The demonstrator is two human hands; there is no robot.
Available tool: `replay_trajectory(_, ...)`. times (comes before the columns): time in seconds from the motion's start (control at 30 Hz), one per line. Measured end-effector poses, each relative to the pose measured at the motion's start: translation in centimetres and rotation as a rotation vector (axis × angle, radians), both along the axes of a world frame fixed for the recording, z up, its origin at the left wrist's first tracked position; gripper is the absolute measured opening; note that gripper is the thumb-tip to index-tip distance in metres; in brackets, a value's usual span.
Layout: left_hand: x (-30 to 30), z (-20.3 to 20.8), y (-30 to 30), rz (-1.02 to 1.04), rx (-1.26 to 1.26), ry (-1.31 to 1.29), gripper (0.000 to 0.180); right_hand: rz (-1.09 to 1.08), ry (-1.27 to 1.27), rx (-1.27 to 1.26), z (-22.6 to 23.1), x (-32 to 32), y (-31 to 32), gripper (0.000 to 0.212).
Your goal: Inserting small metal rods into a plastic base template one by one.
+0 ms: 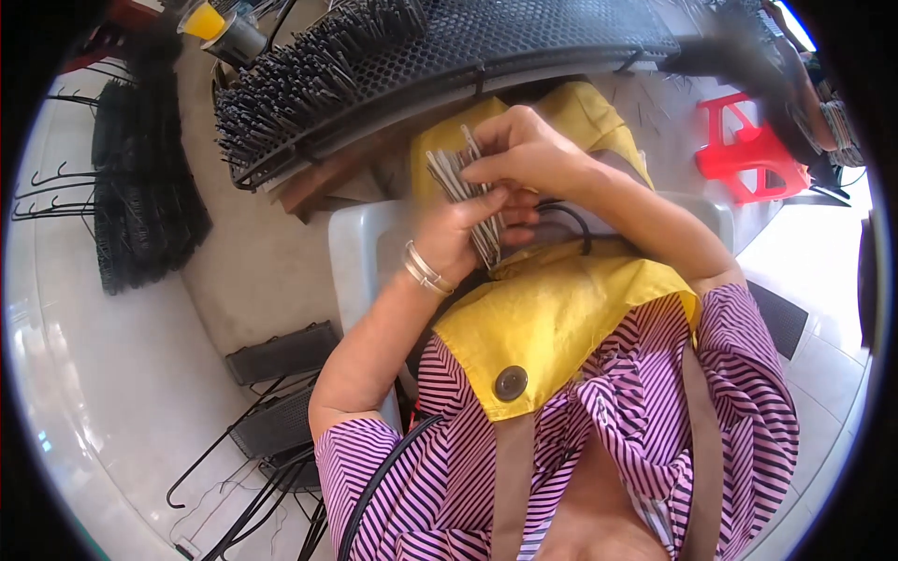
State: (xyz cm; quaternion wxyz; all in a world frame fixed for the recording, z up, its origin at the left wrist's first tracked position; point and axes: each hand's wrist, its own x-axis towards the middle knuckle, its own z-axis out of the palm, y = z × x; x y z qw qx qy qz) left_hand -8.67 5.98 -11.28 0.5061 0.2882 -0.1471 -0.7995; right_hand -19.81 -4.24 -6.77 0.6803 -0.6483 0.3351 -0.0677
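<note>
A bundle of thin grey sticks [453,178] is wrapped in my left hand [456,234], which wears bracelets at the wrist. The bundle stands tilted, its upper ends fanned slightly apart. Over its top reaches my right hand [528,154], with thumb and forefinger pinched at one stick that leans away from the others. The remaining fingers of that hand are partly hidden. Both hands are above my yellow apron [552,309]. Just beyond them is a black perforated rack [524,37], its left part packed with upright dark sticks [290,93].
A pale plastic chair [351,266] is under me. At the right stands a red stool [748,159]. Black racks with hooked wires [281,355] lie at the lower left, and more dark pieces [145,187] hang farther left. A yellow cup [203,21] sits at the far left.
</note>
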Motion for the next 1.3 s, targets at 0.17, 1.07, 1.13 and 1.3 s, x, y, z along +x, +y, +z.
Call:
replay_trajectory(0.17,-0.9,-0.1,0.2,0.091,0.044,-0.067,0.025,-0.164,-0.098,-0.076,-1.8,-1.0,-1.5,0.011)
replay_trajectory(1.07,0.0,0.5,0.4,0.298,0.049,-0.114,0.031,-0.263,-0.244,0.125,0.1,0.1,-2.9,0.010)
replay_trajectory(1.13,0.6,0.6,0.1,0.339,0.063,-0.087,0.031,-0.363,-0.367,0.215,1.3,0.4,-4.9,0.011)
replay_trajectory(1.3,0.7,0.2,-0.1,0.330,0.107,-0.052,0.032,-0.351,-0.757,0.410,0.6,2.5,-10.5,0.013)
